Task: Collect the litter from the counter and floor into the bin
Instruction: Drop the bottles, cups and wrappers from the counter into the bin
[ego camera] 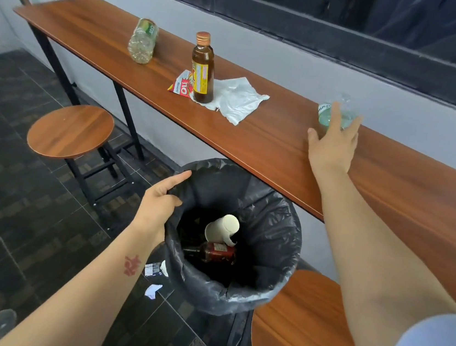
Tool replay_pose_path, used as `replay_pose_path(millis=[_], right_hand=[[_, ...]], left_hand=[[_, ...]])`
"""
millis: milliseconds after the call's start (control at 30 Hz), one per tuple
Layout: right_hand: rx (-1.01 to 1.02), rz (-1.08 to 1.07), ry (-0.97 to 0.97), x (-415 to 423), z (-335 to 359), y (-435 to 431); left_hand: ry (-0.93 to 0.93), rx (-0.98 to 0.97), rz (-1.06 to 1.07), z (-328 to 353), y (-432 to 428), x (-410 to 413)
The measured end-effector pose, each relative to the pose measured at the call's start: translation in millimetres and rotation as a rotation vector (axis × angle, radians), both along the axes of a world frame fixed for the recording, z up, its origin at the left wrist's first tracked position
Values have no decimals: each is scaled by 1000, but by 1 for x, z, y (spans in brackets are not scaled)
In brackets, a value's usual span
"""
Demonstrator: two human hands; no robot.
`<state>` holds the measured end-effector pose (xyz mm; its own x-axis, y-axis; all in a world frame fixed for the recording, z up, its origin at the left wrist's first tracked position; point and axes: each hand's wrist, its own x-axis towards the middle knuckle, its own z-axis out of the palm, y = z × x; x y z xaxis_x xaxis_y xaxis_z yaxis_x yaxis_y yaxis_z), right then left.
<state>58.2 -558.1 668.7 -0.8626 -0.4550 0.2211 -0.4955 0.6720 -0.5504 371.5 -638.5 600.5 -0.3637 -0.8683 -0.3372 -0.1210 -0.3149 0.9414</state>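
My left hand [159,204] grips the rim of the black-lined bin [279,236], held up beside the counter. Inside it lie a white cup [223,228] and a dark red-labelled bottle [215,253]. My right hand [334,142] reaches across the wooden counter [281,147], fingers spread against a clear plastic bottle [340,112] with a green label; the fingers are not closed round it. Further left on the counter stand a brown glass bottle [203,69], a crumpled white tissue [238,99], a red snack wrapper [181,85] and a crushed clear bottle [143,41].
A round wooden stool [69,130] stands left of the bin, and another wooden seat [305,326] sits below right. Scraps of paper litter [153,290] and a small packet [153,269] lie on the dark tiled floor under the bin. A grey wall and dark window run behind the counter.
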Motion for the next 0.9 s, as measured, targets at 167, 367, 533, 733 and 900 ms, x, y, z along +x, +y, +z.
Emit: replay_pose_path(millis=[167, 367, 533, 733, 900], right_hand=[[-75, 10, -14, -7, -4, -6], [-157, -39, 21, -2, -2, -2], [-225, -22, 80, 20, -1, 8], [-312, 9, 149, 76, 1, 13], [-363, 67, 203, 152, -4, 0]], left_hand=[[4, -3, 28, 0, 2, -6], [21, -6, 51, 1, -2, -6], [42, -14, 56, 2, -17, 1], [76, 9, 11, 7, -50, 24], [42, -22, -80, 15, -94, 51]])
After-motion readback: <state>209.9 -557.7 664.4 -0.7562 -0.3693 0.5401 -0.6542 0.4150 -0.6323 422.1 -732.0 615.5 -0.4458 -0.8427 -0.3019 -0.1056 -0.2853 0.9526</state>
